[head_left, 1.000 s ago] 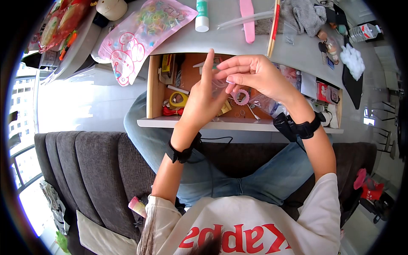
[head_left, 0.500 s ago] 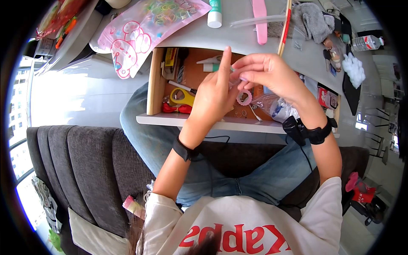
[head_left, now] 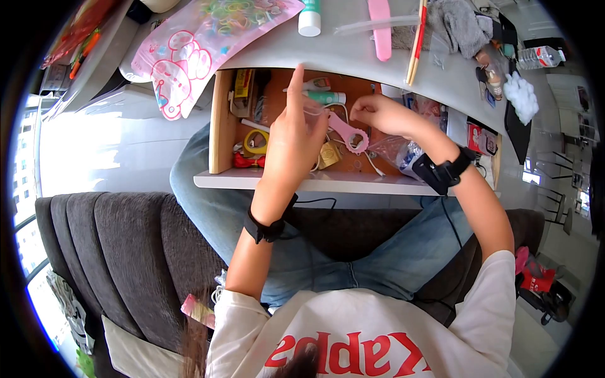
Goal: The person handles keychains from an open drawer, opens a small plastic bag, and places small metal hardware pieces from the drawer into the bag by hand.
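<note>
My left hand [head_left: 291, 142] is over the drawer [head_left: 359, 183], its index finger pointing up and the other fingers curled. A clear, thin thing [head_left: 313, 107] shows beside its thumb, too faint to name. To its right, a pink tool with a scalloped ring end [head_left: 348, 133] reaches from near the thumb; whether the hand touches it I cannot tell. My right hand [head_left: 381, 115] is apart from the left, over the drawer's right half, fingertips pinched together. Anything between them is hidden. Below lie a brass padlock [head_left: 329, 155], a white cable [head_left: 372, 165] and a green-and-white tube [head_left: 326, 97].
Yellow-handled scissors [head_left: 255, 142] and a red ribbon-like item [head_left: 247, 161] lie at the drawer's left. On the desk [head_left: 271, 55] are a pink bag of small coloured bands [head_left: 189, 60], a white-capped tube [head_left: 309, 24], a pink strip [head_left: 379, 31] and red-tipped sticks [head_left: 417, 47].
My hands, close together before, have parted; the right moved to the right and the left a little to the left. More of the pink tool and the padlock now shows. The view shifted slightly.
</note>
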The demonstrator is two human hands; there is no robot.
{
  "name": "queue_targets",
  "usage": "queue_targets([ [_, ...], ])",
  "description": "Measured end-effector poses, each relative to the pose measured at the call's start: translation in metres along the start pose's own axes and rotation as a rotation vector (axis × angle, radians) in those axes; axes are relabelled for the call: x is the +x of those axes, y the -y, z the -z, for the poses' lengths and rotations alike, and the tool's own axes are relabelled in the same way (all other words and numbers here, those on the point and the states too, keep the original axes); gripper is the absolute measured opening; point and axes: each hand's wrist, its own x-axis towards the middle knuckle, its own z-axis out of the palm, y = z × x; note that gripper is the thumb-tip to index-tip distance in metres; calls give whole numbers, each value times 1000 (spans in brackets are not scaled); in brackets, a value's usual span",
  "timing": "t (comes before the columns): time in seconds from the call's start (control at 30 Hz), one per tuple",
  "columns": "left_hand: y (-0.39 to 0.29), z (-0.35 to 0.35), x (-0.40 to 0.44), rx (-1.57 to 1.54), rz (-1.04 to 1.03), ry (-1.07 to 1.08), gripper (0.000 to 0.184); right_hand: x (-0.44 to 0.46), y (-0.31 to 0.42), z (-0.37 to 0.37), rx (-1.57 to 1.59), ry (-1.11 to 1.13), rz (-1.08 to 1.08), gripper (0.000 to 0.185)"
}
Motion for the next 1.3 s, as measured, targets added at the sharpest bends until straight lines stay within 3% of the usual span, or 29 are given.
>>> queue_targets([
  [0.1,-3,1,1,-3,55,13,71,4,2,-4,-147,-175,22,14],
  [0.2,-2,2,1,-32,73,21,71,-5,-1,-13,-277,-389,357,11],
  [0.3,-4,4,2,-54,78,45,72,-29,24,-10,-499,-183,260,18],
  [0.33,-4,3,2,-52,66,44,72,-30,16,-14,-421,-24,296,17],
  [0.43,-1,0,1,-87,40,25,71,-38,20,-26,-644,286,240,11],
  [0.47,0,-1,1,-105,34,14,70,-38,25,-32,-767,262,194,10],
  [0.57,-1,4,1,-87,49,19,73,-24,5,-39,-1077,173,535,9],
  [0.67,-4,6,2,-115,95,36,72,-22,-1,-41,-1159,130,612,8],
  [0.97,-1,3,1,-180,57,-4,70,-22,-7,-41,-1303,133,599,5],
  [1.07,1,2,0,-212,62,-3,70,-23,-7,-40,-1170,147,550,6],
  [1.17,-1,4,0,-232,90,15,71,-35,24,-27,-729,130,196,7],
  [1.27,0,4,-1,-210,76,30,72,-45,22,-11,-31,116,70,6],
  [1.3,-1,4,-1,-203,75,44,72,-52,33,-4,272,158,-131,3],
])
